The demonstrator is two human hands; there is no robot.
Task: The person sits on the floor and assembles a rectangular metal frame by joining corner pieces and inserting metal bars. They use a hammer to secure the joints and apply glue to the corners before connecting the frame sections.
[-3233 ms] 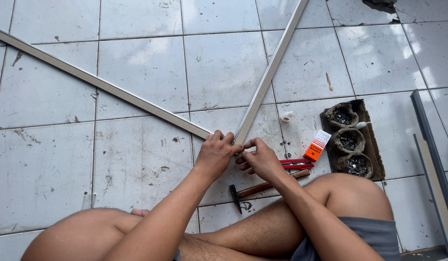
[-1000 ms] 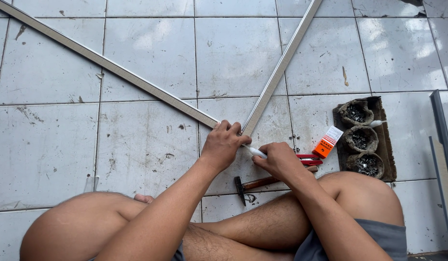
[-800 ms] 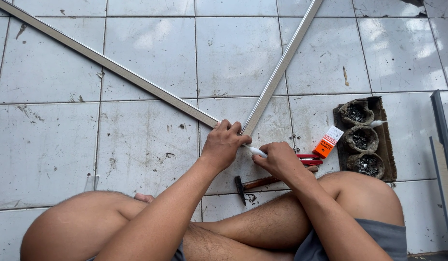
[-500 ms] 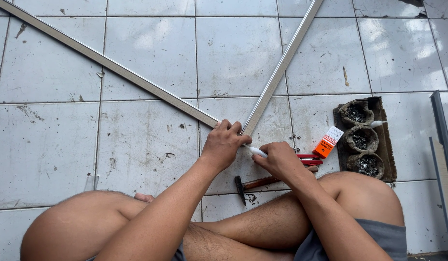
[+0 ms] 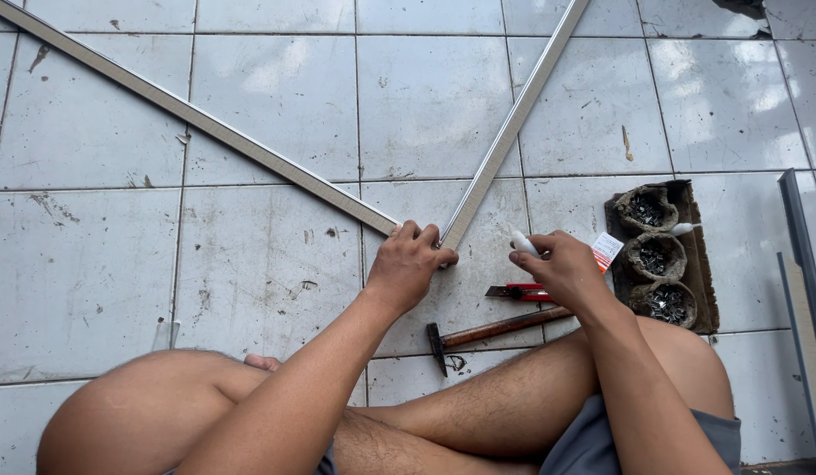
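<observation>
Two long pale moulding strips lie on the tiled floor and meet in a V at my knees: one strip [image 5: 205, 123] runs up to the left, the other strip [image 5: 513, 114] up to the right. My left hand [image 5: 408, 264] presses down on the corner where they join. My right hand [image 5: 562, 264] is lifted off to the right and grips a small white glue tube [image 5: 524, 243], nozzle pointing left. I sit cross-legged behind the joint.
A hammer [image 5: 496, 330] with a wooden handle lies by my shin, a red cutter knife [image 5: 518, 292] just above it. A cardboard tray [image 5: 663, 255] with cups of small nails sits at right. More strips [image 5: 804, 264] lie along the right edge.
My right hand has pulled away from the joint to the right, taking the white tube with it. My left hand stays on the corner.
</observation>
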